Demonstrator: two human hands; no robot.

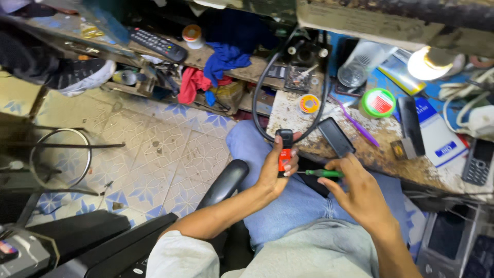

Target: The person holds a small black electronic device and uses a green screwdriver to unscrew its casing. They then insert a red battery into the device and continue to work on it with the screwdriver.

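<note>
The person sat at a cluttered counter (370, 149), jeans-clad legs below the camera. The left hand (275, 170) was closed around a small red and black phone (284, 149), gripping it upright by its sides with the fingers wrapped round the front, so that the right edge lay open towards the other hand. The right hand (355, 193) pinched a green-handled screwdriver (321, 173) between thumb and fingers and held it level, its thin tip pointing left and touching, or all but touching, the phone's lower edge; whether the tip sat in a screw or a seam was too small to tell. Both hands hovered above the lap, just near of the counter's worn front edge, which kept the work close under the bright lamp (427, 63) at the far right.

A flat dark panel (337, 136) lay on the counter just beyond the right hand, tilted over the edge. Farther back sat a spool with a yellow centre (309, 104), a round green-rimmed tin (378, 102) and a purple pen (357, 126), all within reach. A black cable (260, 92) looped from the far shelf down to the counter's left end. A keypad phone (477, 162) lay at the far right. On the shelf to the left lay a remote control (157, 44) and blue and red cloths (213, 69).
</note>
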